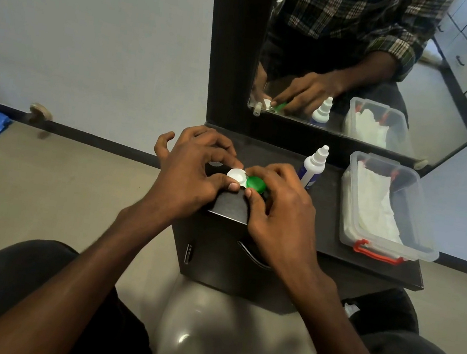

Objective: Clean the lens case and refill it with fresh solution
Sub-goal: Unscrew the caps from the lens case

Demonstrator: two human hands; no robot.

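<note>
Head view. My left hand (188,170) and right hand (278,210) meet over the near left corner of the dark, matte bench (325,219), with the contact lens case (245,180) held between them. The case is a small, smooth plastic piece of two round wells joined side by side; its long axis runs left to right across me, roughly level. The left well carries a white cap (235,174), a glossy shallow disc; the right carries a green cap (256,184) of the same form. My left grip is clamped on the white end, thumb at the near edge and fingertips curled over the far edge. My right grip is clamped on the green end, thumb and forefinger curled round the cap's rim. Whether the case rests on the bench or is lifted just off it, I cannot tell.

Just right of my right grip stands a solution bottle (313,167), upright, white with a blue label and a tapering nozzle. Farther right sits a clear, rectangular plastic box (418,220) with a red latch, holding crumpled white tissues (372,202). Beyond both grips, a frameless mirror (419,83) is mounted on a dark panel.
</note>
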